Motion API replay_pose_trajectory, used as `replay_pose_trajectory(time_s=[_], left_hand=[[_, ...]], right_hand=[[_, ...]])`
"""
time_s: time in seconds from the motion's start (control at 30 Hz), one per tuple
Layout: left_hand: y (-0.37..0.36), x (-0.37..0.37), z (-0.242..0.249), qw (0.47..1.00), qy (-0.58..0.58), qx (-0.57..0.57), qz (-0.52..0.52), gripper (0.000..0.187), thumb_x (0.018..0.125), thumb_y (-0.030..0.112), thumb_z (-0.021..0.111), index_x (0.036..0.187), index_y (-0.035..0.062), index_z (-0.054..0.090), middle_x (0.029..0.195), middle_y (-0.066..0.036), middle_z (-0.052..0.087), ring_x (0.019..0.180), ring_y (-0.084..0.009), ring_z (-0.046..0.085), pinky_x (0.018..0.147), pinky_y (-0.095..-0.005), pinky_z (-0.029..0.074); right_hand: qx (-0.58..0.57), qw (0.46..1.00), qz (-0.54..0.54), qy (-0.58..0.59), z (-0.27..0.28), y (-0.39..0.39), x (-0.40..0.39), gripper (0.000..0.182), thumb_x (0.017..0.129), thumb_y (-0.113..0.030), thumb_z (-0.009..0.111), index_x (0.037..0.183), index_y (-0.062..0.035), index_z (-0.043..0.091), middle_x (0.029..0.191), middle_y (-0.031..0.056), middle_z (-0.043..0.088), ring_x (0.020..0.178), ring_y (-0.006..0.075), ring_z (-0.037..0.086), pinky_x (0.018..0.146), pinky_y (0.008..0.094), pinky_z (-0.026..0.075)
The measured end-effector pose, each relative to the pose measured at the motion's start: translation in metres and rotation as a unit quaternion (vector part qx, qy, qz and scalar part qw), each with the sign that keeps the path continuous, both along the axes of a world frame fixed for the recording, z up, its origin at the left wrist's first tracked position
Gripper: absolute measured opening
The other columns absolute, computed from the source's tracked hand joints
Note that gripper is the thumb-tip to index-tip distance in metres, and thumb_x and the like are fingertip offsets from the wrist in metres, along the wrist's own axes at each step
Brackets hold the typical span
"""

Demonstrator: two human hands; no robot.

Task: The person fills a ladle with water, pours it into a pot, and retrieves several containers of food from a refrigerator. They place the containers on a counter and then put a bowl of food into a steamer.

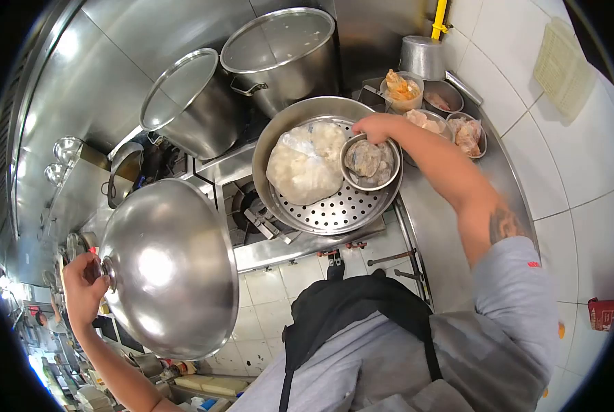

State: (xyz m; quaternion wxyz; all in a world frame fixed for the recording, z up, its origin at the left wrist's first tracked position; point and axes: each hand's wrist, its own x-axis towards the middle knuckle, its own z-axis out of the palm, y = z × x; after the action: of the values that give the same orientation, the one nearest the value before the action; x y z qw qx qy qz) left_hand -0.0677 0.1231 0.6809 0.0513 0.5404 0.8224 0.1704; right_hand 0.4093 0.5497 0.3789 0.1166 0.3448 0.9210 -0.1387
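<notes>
My left hand [83, 288] is closed around the knob of a large domed metal lid [176, 288], held on its side in the air left of the stove's front. My right hand [377, 128] grips the rim of a small metal bowl [395, 177] containing greyish lumps of food [367, 162]. This bowl is over the right part of a wide round steamer pan [331, 214] with a perforated bottom. Beside it in the pan lies a clear plastic bag of white chunks [303, 168], its top gathered in the middle.
Two tall lidded stockpots [207, 117] [289, 82] stand behind the steamer pan. Containers of raw-looking meat [466, 134] and orange food [402, 86] sit at the back right, near an upturned metal pot [422, 58]. A burner [255, 209] shows between lid and pan.
</notes>
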Motion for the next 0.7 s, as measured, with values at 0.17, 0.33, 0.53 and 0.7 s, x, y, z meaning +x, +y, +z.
replay_pose_trajectory(time_s=[0.17, 0.33, 0.53, 0.7], left_hand=[[0.042, 0.041, 0.010, 0.996, 0.040, 0.003, -0.074, 0.032, 0.057, 0.009, 0.065, 0.085, -0.0043, 0.058, 0.065, 0.001, 0.046, 0.058, -0.0074, 0.042, 0.053, -0.0243, 0.035], [0.101, 0.113, 0.003, 0.978, 0.066, 0.070, -0.186, 0.037, 0.056, 0.015, 0.069, 0.086, -0.0059, 0.062, 0.069, -0.013, 0.058, 0.060, -0.0206, 0.055, 0.058, -0.0315, 0.044], [0.189, 0.206, -0.026, 0.946, 0.068, 0.013, -0.317, 0.039, 0.064, 0.020, 0.069, 0.092, -0.0071, 0.064, 0.074, -0.018, 0.063, 0.065, -0.0253, 0.060, 0.064, -0.0365, 0.047], [0.257, 0.261, -0.077, 0.932, 0.073, -0.039, -0.353, 0.038, 0.064, 0.029, 0.068, 0.083, -0.0039, 0.065, 0.075, -0.021, 0.064, 0.072, -0.0355, 0.063, 0.071, -0.0406, 0.049]], right_hand=[[0.273, 0.958, -0.078, -0.037, 0.014, 0.000, -0.009, 0.028, 0.071, -0.011, 0.065, 0.099, -0.0166, 0.067, 0.102, 0.0100, 0.064, 0.105, 0.0264, 0.056, 0.084, 0.0422, 0.046], [0.258, 0.920, -0.154, 0.250, 0.082, -0.026, 0.030, 0.032, 0.077, -0.012, 0.061, 0.109, -0.0091, 0.062, 0.102, 0.0137, 0.060, 0.102, 0.0323, 0.056, 0.089, 0.0424, 0.046], [0.188, 0.856, -0.283, 0.390, 0.101, -0.127, 0.143, 0.035, 0.080, -0.016, 0.063, 0.112, -0.0041, 0.060, 0.111, 0.0157, 0.061, 0.101, 0.0299, 0.060, 0.088, 0.0378, 0.048], [0.149, 0.774, -0.458, 0.412, 0.025, -0.252, 0.243, 0.033, 0.082, -0.015, 0.064, 0.112, -0.0031, 0.061, 0.106, 0.0136, 0.064, 0.097, 0.0250, 0.063, 0.085, 0.0342, 0.049]])
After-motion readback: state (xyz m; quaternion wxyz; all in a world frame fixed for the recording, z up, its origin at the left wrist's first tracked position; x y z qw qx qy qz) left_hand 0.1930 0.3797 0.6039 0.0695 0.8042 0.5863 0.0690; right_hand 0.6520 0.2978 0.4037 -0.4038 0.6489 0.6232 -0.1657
